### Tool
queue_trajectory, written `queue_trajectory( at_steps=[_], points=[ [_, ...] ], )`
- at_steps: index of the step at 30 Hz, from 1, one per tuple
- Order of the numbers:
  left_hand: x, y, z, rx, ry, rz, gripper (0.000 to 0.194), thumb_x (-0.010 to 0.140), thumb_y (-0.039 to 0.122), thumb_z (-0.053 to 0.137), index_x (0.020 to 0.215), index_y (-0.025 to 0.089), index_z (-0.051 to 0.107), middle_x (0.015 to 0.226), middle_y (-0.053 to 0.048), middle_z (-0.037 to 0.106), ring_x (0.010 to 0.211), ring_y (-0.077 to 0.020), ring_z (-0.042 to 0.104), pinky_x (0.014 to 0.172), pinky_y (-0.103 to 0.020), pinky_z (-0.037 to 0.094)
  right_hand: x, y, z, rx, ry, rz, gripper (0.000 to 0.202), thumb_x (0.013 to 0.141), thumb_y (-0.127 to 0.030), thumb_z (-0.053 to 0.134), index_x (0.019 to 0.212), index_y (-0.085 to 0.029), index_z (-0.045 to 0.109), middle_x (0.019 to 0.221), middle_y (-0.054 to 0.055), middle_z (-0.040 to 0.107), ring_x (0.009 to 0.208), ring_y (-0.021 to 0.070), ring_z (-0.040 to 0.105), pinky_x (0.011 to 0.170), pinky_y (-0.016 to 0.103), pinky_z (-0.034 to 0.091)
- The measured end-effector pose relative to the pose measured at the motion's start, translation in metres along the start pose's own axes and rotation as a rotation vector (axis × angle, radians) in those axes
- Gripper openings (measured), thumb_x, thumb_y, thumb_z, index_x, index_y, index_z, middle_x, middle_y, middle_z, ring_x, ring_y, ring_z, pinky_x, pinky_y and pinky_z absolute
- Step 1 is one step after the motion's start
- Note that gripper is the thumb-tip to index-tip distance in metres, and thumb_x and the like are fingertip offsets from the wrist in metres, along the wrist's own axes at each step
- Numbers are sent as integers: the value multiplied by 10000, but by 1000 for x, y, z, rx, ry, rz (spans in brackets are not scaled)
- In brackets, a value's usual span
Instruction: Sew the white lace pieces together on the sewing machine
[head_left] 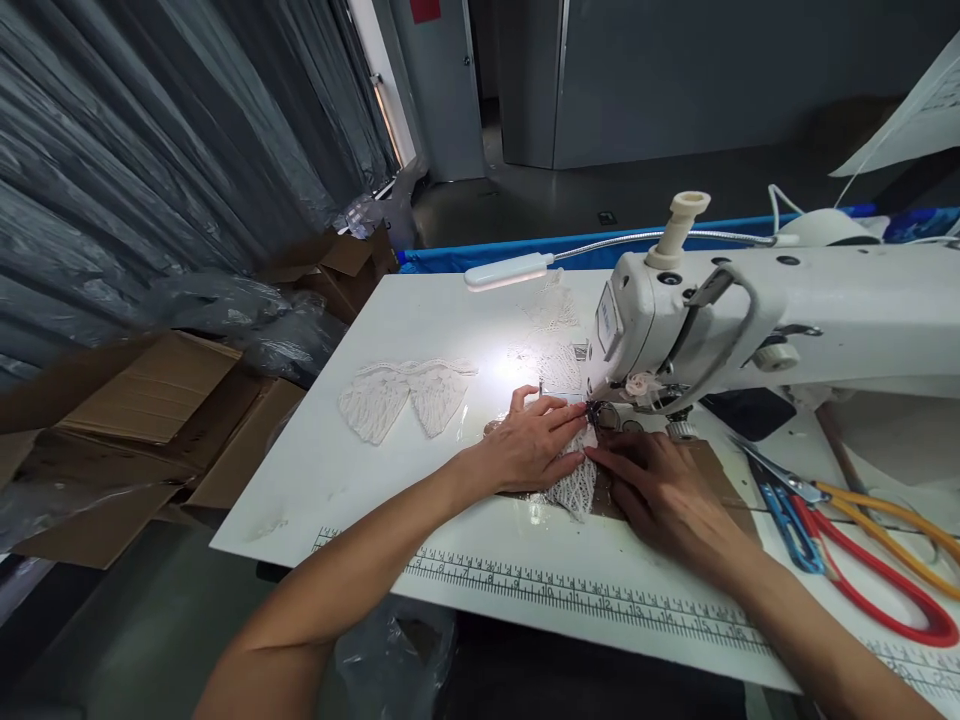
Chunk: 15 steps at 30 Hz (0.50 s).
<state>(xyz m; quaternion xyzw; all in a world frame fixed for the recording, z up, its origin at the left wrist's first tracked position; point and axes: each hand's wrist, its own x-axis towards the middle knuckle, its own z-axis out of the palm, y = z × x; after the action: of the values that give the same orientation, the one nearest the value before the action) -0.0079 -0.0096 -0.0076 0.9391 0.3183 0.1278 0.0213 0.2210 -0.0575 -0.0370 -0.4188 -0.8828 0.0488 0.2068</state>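
White openwork lace [576, 492] lies under the needle area of a white sewing machine [637, 310]. My left hand [531, 445] rests flat on the lace from the left, its fingers spread and pointing at the presser foot. From the right, my right hand [660, 485] touches the lace edge with an extended index finger; its other fingers are partly hidden below. More lace [559, 365] stretches out behind the foot under the lamp's light. A separate lace piece with two pointed lobes [409, 398] lies at the left of the white table [300, 480].
Scissors with orange handles [892, 510], red-handled scissors [892, 590] and a blue-handled tool [795, 530] lie right of my right hand. A lamp [510, 270] hangs over the table's back. A printed ruler [547, 590] runs along the front. Cardboard boxes [150, 420] stand left.
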Motion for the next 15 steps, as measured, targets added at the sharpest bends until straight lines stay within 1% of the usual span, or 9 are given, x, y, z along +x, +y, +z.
queue_trajectory(
  at_steps=[4, 7, 9, 11, 13, 15],
  points=[
    [-1, 0, 1, 5, -1, -10, 421, 1002, 391, 379, 1309, 139, 519, 1424, -108, 514, 1277, -286, 458, 1127, -572, 213, 0, 4, 0, 35, 11, -5, 451, 895, -166, 486, 1331, -252, 563, 1162, 121, 569, 1041, 302, 534, 880, 507, 472],
    [-2, -1, 3, 19, 7, -10, 416, 1007, 387, 364, 1321, 159, 514, 1425, -98, 514, 1301, -288, 442, 1132, -575, 203, -1, 8, 1, 67, 19, -11, 440, 911, -203, 486, 1339, -274, 559, 1157, 107, 575, 1037, 290, 548, 885, 498, 478],
    [-3, 0, 4, 42, 25, -10, 411, 1006, 388, 366, 1320, 169, 517, 1425, -98, 512, 1313, -295, 431, 1125, -575, 211, -1, 9, 1, 68, 17, -9, 434, 913, -200, 481, 1330, -281, 568, 1155, 104, 576, 1040, 286, 553, 884, 493, 484],
    [-3, 1, 5, 74, 64, -4, 410, 1002, 385, 381, 1300, 144, 528, 1417, -118, 516, 1305, -298, 438, 1108, -568, 232, -1, 9, 1, 62, 10, -8, 423, 913, -198, 477, 1315, -282, 582, 1158, 105, 574, 1046, 286, 556, 878, 488, 491],
    [-3, 2, 8, 104, 124, 21, 386, 994, 356, 406, 1259, 116, 551, 1375, -134, 550, 1246, -281, 490, 1072, -536, 280, -1, 9, 0, 57, 2, -11, 416, 915, -200, 476, 1307, -282, 588, 1160, 105, 573, 1049, 286, 557, 878, 488, 492],
    [-1, 4, 12, 127, 194, 77, 294, 988, 284, 424, 1144, 123, 614, 1246, -104, 640, 1082, -228, 582, 1019, -481, 332, -1, 9, 0, 52, 3, -14, 414, 915, -198, 473, 1304, -277, 591, 1151, 107, 573, 1049, 287, 558, 879, 492, 490]
  ],
)
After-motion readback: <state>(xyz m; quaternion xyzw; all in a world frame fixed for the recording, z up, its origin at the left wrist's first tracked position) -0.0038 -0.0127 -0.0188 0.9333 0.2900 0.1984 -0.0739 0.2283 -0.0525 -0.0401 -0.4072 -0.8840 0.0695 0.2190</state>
